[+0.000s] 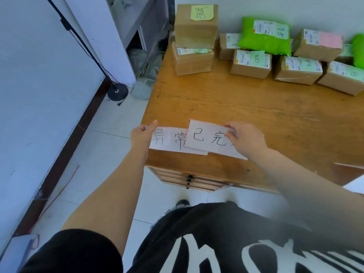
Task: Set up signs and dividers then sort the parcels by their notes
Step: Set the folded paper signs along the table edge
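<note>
L hand [142,134] pinches left sign [167,141] at table [256,119] near-left corner, R hand [247,139] grips overlapping right sign [208,137]. Bare wood mid-table; parcels [251,64] along far edge, 2 stacked far left.

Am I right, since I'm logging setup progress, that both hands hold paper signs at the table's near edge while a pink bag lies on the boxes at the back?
Not quite: the bag is green, not pink. The head view shows both hands, left and right, holding paper signs at the table's near edge, with boxes at the back.
</note>
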The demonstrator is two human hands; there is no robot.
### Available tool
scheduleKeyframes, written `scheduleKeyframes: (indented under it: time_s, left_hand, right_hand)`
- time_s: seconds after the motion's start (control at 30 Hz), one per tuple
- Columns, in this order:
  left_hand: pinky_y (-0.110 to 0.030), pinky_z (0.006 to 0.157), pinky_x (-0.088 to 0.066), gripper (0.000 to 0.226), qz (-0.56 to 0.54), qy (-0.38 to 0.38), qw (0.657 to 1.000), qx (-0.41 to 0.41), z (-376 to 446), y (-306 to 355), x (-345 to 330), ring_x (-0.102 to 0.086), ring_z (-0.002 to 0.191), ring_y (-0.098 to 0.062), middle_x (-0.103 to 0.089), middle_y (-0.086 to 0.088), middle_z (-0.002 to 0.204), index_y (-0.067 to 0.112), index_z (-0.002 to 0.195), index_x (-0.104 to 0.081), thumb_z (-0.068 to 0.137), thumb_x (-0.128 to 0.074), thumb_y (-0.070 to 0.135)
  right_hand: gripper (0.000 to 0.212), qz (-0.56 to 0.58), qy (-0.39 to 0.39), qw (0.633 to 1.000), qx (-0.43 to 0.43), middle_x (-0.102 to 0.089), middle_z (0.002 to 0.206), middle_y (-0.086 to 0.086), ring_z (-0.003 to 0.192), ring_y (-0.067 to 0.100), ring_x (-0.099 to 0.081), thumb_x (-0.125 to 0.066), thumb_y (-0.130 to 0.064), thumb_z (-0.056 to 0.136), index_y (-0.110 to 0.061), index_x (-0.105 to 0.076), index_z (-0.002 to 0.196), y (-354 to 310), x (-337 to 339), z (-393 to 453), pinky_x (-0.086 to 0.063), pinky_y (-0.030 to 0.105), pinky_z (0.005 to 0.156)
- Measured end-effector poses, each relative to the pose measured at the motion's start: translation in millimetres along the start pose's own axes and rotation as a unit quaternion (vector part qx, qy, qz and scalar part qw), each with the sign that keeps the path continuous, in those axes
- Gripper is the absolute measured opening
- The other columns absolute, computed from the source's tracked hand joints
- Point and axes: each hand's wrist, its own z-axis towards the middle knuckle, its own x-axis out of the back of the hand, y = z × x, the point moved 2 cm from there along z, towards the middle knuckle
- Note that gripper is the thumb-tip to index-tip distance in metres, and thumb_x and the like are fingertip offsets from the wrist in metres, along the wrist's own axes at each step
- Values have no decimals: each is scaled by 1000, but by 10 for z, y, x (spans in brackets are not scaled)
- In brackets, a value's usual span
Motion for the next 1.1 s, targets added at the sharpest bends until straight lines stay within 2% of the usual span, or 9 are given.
scheduleKeyframes:
  time_s: [0.13, 0.27, 0.37, 0.47, 0.57, 0.67, 0.77, 0.93, 1.1]
  left_hand:
    - [-35, 81, -42, 31, -4, -68, 998, -10, 44, 2, 10, -48, 79, -20, -51, -6, 84, 15, 84, -54, 81, -66, 44]
    - [-40, 94, -47, 32, 3, -64, 998, -14, 85, 3, 26, -50, 77, -20, -53, -7, 82, 15, 81, -56, 79, -68, 44]
    - [-39, 92, -50, 41, 41, -47, 998, -11, 98, -1, 66, -63, 82, -23, -65, -9, 81, 12, 79, -61, 75, -68, 52]
    - [-39, 83, -50, 45, 87, -24, 995, -31, 80, 4, 85, -61, 82, -21, -63, -5, 82, 12, 81, -60, 73, -67, 57]
    - [-30, 77, -44, 51, 132, 42, 985, -103, 14, 75, 124, -58, 96, -20, -59, 0, 98, 13, 103, -56, 74, -69, 52]
    - [-38, 94, -38, 53, 292, 68, 915, -270, -98, 146, 45, -51, 110, -24, -56, -5, 116, 13, 117, -53, 79, -65, 48]
    - [-39, 102, -25, 48, 398, 4, 836, -377, -250, 229, -208, -46, 119, -23, -57, -1, 122, 18, 122, -53, 83, -60, 46]
    - [-36, 100, -21, 40, 474, -117, 765, -420, -524, 238, -715, -44, 122, -20, -56, 3, 127, 25, 126, -51, 89, -53, 41]
    - [-36, 98, -22, 35, 517, -150, 745, -393, -643, 185, -964, -43, 122, -22, -52, 1, 129, 28, 125, -53, 92, -50, 38]
  right_hand:
    - [29, -1, 9, 1000, -29, -63, 121, 4, 112, 28, -54, -50, -19, 94, -15, -58, 122, -157, -47, 2, -42, 35, 79]
    - [30, -8, 17, 999, -44, -62, 122, 5, 112, 29, -54, -50, -18, 94, -14, -58, 122, -215, -69, -20, -43, 36, 81]
    - [30, -10, 20, 999, -46, -63, 121, 5, 111, 30, -54, -49, -17, 94, -14, -58, 122, -229, -66, -28, -43, 36, 80]
    - [31, -8, 17, 999, -43, -62, 123, 4, 111, 29, -55, -49, -18, 94, -14, -57, 124, -233, -55, -43, -45, 37, 83]
    - [33, -7, 24, 999, -41, -62, 124, 2, 112, 28, -55, -48, -20, 95, -16, -55, 127, -216, -28, -76, -45, 36, 83]
    - [31, -2, 35, 998, -51, -63, 121, 3, 110, 29, -55, -48, -19, 95, -16, -56, 125, -141, 17, -138, -44, 36, 81]
    - [30, -2, 44, 997, -56, -64, 120, 5, 108, 31, -56, -48, -19, 95, -14, -57, 123, -26, 65, -219, -44, 36, 80]
    - [30, -7, 56, 996, -72, -64, 119, 4, 107, 29, -56, -48, -20, 95, -15, -58, 123, 257, 149, -411, -36, 30, 73]
    - [29, -19, 47, 995, -88, -63, 118, 4, 105, 29, -56, -47, -20, 95, -16, -58, 121, 564, 251, -565, -41, 34, 77]
